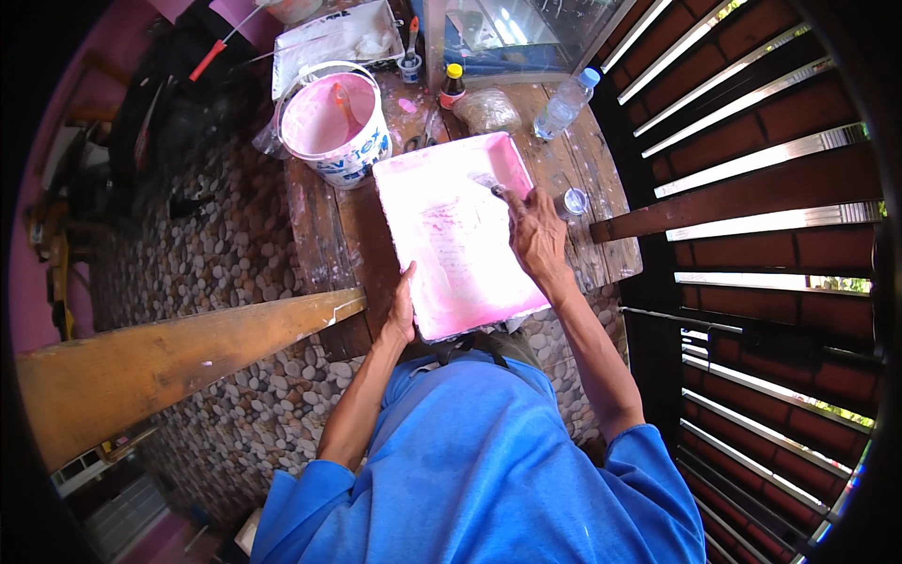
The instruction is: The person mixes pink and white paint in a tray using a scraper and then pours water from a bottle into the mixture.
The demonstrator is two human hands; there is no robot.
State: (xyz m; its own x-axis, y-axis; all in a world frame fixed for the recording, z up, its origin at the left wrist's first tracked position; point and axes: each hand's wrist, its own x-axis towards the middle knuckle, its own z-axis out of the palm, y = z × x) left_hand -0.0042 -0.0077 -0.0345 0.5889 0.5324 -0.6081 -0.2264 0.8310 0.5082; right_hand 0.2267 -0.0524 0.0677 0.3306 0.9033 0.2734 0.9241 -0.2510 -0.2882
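Note:
A paint tray [451, 273], white and smeared with pink paint, lies tilted across the near edge of the wooden table. My left hand [402, 305] grips its lower left side, thumb up along the rim and the other fingers hidden. Over the tray's upper right part, my right hand [540, 235] is closed around a small dark-handled tool [496, 190]. The tool's pale, flat end touches the tray's inner surface; I cannot make out whether it is a brush or a scraper. Left of the tray stands a white bucket [343, 169] coated inside with pink paint, an orange-handled paintbrush [346, 105] inside it.
Behind the tray are a yellow-capped bottle [452, 89], a clear plastic bag [489, 111] and a water bottle [567, 105]. A clear cup [573, 201] sits right of my right hand. A wooden beam [207, 362] juts in from the left; a slatted wall [761, 207] runs along the right.

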